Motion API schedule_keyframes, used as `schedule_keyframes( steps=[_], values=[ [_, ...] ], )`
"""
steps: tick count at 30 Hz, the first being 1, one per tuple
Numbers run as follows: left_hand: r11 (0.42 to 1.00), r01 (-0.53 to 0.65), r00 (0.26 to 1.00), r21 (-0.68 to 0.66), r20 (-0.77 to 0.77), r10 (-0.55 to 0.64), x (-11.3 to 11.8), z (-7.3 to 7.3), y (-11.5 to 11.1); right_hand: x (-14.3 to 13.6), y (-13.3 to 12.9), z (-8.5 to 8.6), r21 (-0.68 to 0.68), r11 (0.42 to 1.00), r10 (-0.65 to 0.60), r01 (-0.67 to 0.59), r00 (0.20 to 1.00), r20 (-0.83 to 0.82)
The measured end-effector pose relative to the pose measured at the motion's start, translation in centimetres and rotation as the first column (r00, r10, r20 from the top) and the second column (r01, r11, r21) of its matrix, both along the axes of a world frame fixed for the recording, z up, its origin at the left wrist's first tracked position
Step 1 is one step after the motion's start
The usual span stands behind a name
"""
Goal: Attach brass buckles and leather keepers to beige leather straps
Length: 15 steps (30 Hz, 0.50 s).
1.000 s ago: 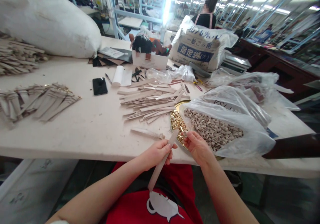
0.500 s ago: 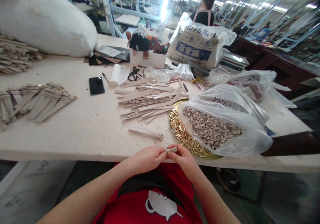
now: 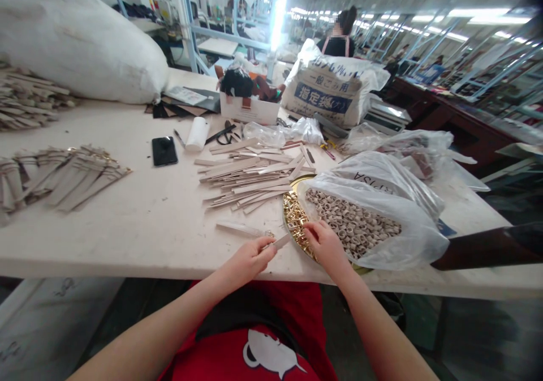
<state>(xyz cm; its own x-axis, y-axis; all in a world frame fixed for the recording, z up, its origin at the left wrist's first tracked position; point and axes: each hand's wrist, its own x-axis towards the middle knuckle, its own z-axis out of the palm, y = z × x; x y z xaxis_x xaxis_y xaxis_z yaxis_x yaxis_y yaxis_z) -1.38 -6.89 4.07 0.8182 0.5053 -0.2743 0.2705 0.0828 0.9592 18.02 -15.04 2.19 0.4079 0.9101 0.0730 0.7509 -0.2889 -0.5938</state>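
At the left edge of the frame, a heap of pale strips (image 3: 29, 101). Lower down on that side, a spread of fitted strips (image 3: 80, 180) with bits of gold at their upper ends. In the upper left, a big white sack (image 3: 93, 47). Further right, flat on the pale table (image 3: 161, 222), a dark phone (image 3: 164, 151), then a pen (image 3: 179, 138) and a white roll (image 3: 197, 134). Around the middle of the frame, a loose pile of strips (image 3: 244, 180), and below it a lone strip (image 3: 237, 230) with its right end just beside the left hand (image 3: 254, 259). In that hand, closed with thumb against curled fingers, a single held strip (image 3: 281, 241), with its free end pointing right and slightly up. Right of centre, a round tray (image 3: 363, 269) of gold buckles (image 3: 296, 217). Over the buckles, the right hand (image 3: 328, 249), with fingertips drawn close together; impossible to tell whether holding one. In the upper right of centre, a printed sack (image 3: 328, 95). Below it, partly over the tray, an open plastic bag (image 3: 418, 239) full of small pale loops (image 3: 352, 222).
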Motion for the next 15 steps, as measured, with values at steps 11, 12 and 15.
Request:
schedule_keyframes(
  steps=[11, 12, 15],
  values=[
    [0.973, -0.062, 0.998, -0.223, 0.013, 0.067, 0.1, -0.7, -0.8, 2.4, 2.8, 1.0, -0.425, 0.896, 0.403, -0.131, 0.642, 0.653],
    [0.977, -0.050, 0.998, -0.209, 0.015, 0.054, 0.2, -0.7, -0.8, 2.7, 2.8, 1.1, -0.419, 0.897, 0.402, -0.140, 0.652, 0.643],
    [0.988, -0.041, 0.999, -0.148, 0.022, 0.045, 0.3, -1.0, -0.7, 3.2, 2.5, 1.2, -0.284, 0.944, 0.304, -0.165, 0.771, 0.559]
  ],
)
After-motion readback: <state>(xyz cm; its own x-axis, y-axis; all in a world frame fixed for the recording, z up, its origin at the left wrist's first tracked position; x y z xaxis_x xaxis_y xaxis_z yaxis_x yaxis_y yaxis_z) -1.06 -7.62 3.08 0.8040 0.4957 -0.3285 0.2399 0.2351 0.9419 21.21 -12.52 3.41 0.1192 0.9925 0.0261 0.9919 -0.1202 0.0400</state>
